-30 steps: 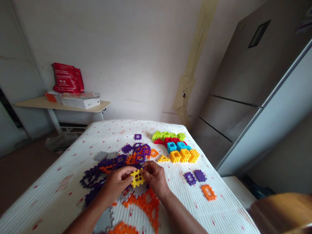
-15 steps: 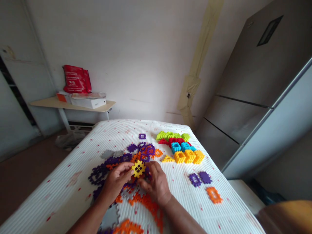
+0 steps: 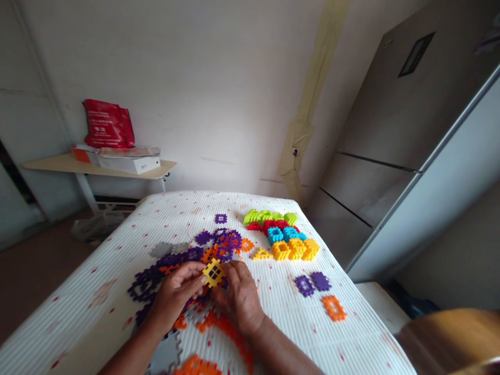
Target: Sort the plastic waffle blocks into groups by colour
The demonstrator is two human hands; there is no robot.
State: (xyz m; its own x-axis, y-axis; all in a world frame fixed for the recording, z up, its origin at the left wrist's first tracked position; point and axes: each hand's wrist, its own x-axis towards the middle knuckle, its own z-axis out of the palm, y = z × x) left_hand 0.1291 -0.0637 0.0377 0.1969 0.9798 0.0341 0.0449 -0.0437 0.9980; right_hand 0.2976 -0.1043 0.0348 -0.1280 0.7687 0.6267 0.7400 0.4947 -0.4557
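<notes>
My left hand (image 3: 174, 294) and my right hand (image 3: 238, 294) meet over a pile of flat interlocking plastic tiles (image 3: 183, 265), purple, orange and grey. Between their fingertips they pinch a yellow square tile with four holes (image 3: 213, 273), held tilted just above the pile. Both hands have their fingers curled onto that tile. Beyond them stands a neat block of assembled cubes (image 3: 283, 234) in green, red, blue and yellow, with a yellow triangle piece (image 3: 262, 254) beside it.
The tiles lie on a white ribbed cover with red specks (image 3: 117, 255). Two purple tiles (image 3: 312, 283) and an orange one (image 3: 334, 307) lie apart at the right. A grey refrigerator (image 3: 410, 146) stands right; a shelf with a red bag (image 3: 107, 125) stands back left.
The yellow tile has shifted slightly left and up off the pile, and turned in my fingers. My right hand has slid lower and closer over the orange tiles.
</notes>
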